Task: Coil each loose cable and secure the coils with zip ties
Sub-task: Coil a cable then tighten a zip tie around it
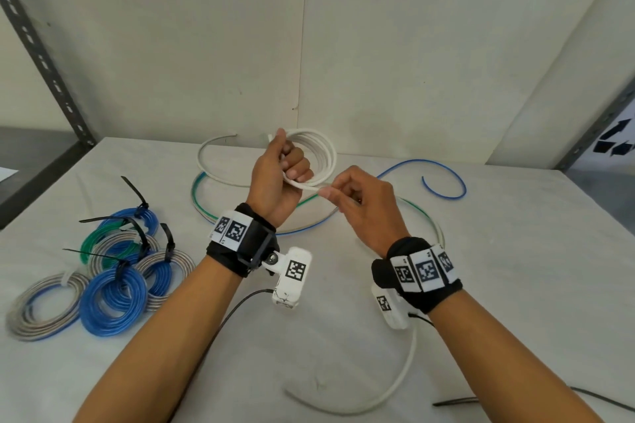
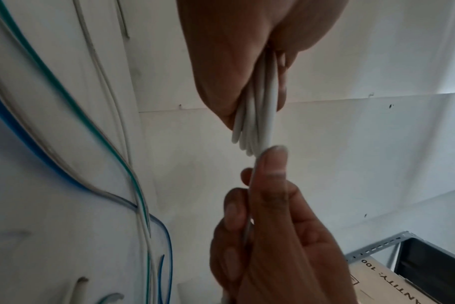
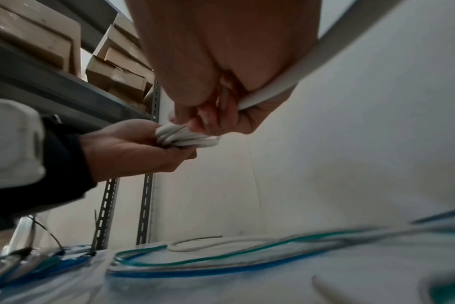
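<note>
My left hand is raised above the table and grips a white cable coil of several loops in its fist. The same coil runs out from under the left palm in the left wrist view. My right hand pinches the white strand just beside the left fist. The loose tail of that cable passes under my right wrist and curves across the front of the table. In the right wrist view the tail leaves my right hand next to the coil.
Several finished coils, blue, green and clear, lie at the left, bound with black zip ties. Loose blue, green and clear cables and another white cable lie at the back. Black zip ties lie front right.
</note>
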